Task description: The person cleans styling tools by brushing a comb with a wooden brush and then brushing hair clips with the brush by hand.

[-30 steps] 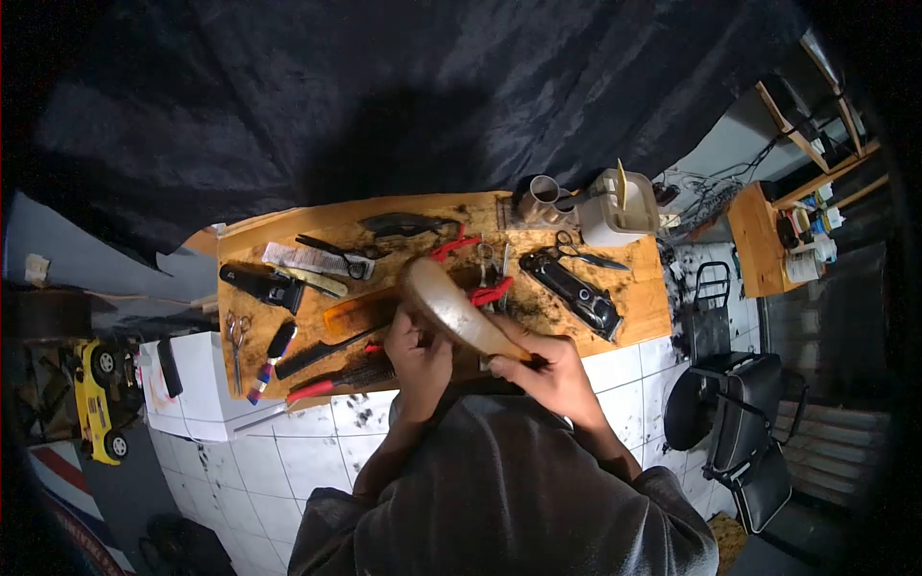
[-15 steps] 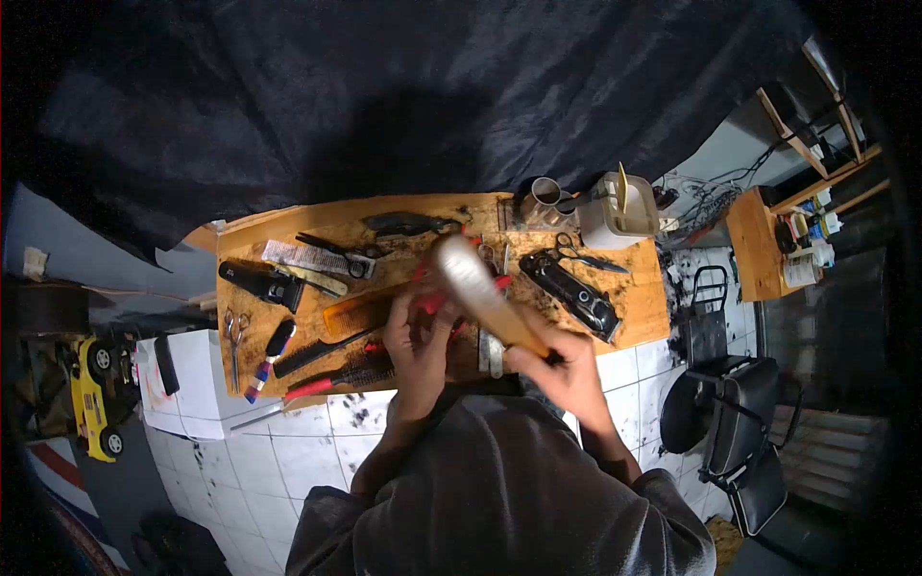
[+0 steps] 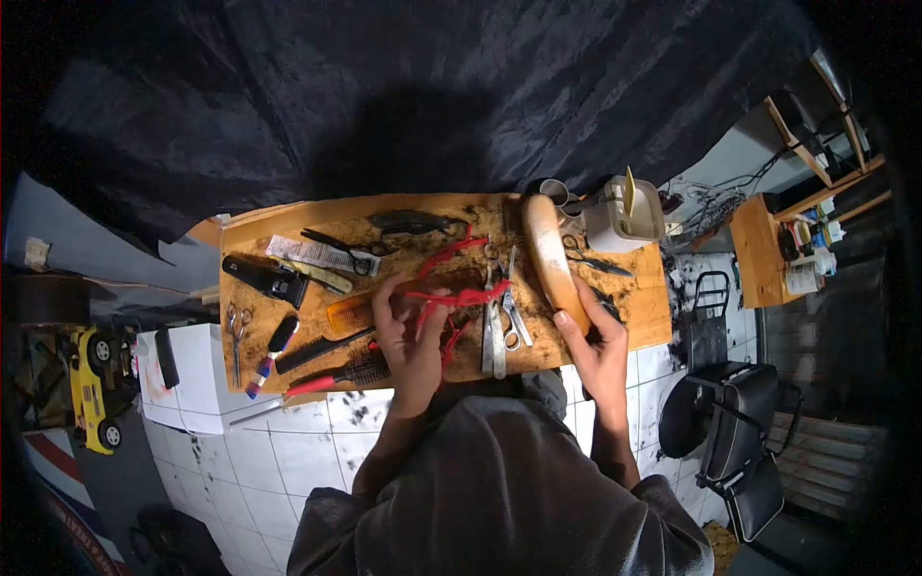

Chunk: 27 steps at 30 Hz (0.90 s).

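My right hand (image 3: 597, 350) is closed around the lower end of a long, curved, wooden-backed brush (image 3: 549, 252), held raised over the right part of the table; its bristle side is mostly hidden. My left hand (image 3: 411, 350) pinches a red hair clip (image 3: 466, 296) above the middle of the table. Close by, another red clip (image 3: 451, 254) shows. Beneath the left hand lie an amber comb (image 3: 348, 315) and a round brush (image 3: 360, 370) with a red handle. Between the hands are silver scissors (image 3: 515, 322) and a metal razor-like tool (image 3: 494, 346).
Hair clippings cover the wooden table (image 3: 639, 298). A black clipper (image 3: 264, 278), a grey comb (image 3: 317, 253) and thinning-type scissors (image 3: 237, 336) lie left. A white container (image 3: 615, 226) and a metal cup (image 3: 554, 190) stand at the back right. A black chair (image 3: 740, 422) is on the right.
The brush has swung right, away from the left hand, and now stands nearer upright in view. My right hand moved right with it. The left hand stays near the middle with red clip.
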Motion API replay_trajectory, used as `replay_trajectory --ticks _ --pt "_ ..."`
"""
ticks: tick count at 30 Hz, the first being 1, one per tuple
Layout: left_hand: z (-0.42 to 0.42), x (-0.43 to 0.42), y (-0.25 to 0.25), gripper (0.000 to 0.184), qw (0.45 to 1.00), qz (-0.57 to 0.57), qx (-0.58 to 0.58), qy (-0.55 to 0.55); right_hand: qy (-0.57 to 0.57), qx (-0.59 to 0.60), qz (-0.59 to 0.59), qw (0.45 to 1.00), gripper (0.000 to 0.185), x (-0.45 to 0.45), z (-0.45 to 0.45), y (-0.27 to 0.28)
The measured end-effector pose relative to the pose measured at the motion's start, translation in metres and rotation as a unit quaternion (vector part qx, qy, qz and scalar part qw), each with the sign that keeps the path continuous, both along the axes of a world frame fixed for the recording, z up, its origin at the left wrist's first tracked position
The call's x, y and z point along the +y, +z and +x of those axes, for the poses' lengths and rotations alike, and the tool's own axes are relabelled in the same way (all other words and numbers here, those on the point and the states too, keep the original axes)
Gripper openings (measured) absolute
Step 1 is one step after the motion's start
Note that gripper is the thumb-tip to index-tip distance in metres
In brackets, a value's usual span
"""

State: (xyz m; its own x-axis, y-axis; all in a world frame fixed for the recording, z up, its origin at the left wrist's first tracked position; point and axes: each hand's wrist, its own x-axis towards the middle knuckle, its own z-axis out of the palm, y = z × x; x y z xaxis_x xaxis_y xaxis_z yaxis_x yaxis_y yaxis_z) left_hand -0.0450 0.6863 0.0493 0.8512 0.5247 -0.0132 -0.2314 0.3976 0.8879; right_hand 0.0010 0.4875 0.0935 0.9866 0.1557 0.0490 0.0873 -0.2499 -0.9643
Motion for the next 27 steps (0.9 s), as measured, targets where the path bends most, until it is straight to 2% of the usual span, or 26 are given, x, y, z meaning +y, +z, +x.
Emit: replay_trajectory --ticks 2,4,5,8,11,14,15,18,21,22,24,26,27 --pt "0.004 -0.008 0.008 0.033 1.0 0.031 -0.001 -0.005 0.044 0.056 0.02 0.997 0.045 0.003 -0.007 0.005" --pt "0.003 -0.007 -0.01 0.031 0.992 0.12 -0.014 -0.021 0.13 -0.016 -0.02 0.991 0.046 0.008 -0.014 0.001" --pt "0.003 -0.007 -0.019 0.031 0.986 0.165 -0.02 -0.027 0.174 0.005 -0.012 0.985 0.046 0.012 -0.018 0.001" --pt "0.0 -0.01 -0.01 0.022 0.985 0.174 0.001 0.001 0.204 0.042 -0.035 0.977 0.044 0.024 -0.024 0.01" --pt "-0.005 0.002 -0.018 0.019 0.979 0.201 -0.009 0.044 0.172 0.018 -0.016 0.985 0.044 0.016 -0.021 -0.006" --pt "-0.002 0.007 -0.019 0.019 0.991 0.117 -0.008 0.063 0.087 0.048 -0.056 0.993 0.044 0.004 -0.016 -0.009" --pt "-0.003 0.01 -0.017 0.02 0.991 0.114 -0.01 0.064 0.046 -0.014 -0.064 0.997 0.044 0.004 -0.011 -0.015" --pt "-0.001 0.011 -0.015 0.02 0.989 0.133 -0.021 0.059 -0.002 0.011 -0.052 0.999 0.045 -0.002 -0.003 -0.012" --pt "0.002 0.005 -0.012 0.022 0.984 0.178 -0.01 0.007 0.016 0.031 -0.049 0.998 0.046 0.001 -0.005 0.007" --pt "0.002 0.002 -0.01 0.023 0.984 0.18 -0.005 -0.005 0.042 0.051 0.017 0.998 0.046 0.002 -0.008 0.005" --pt "-0.001 -0.001 -0.009 0.024 0.982 0.185 0.006 -0.032 0.142 -0.018 -0.01 0.99 0.046 0.001 -0.012 -0.001" --pt "-0.002 -0.001 -0.011 0.023 0.973 0.23 0.003 -0.014 0.195 0.125 0.053 0.971 0.047 0.008 -0.021 0.004" --pt "-0.002 -0.001 -0.011 0.023 0.972 0.236 -0.008 0.003 0.203 0.1 0.034 0.973 0.047 0.011 -0.02 0.003"
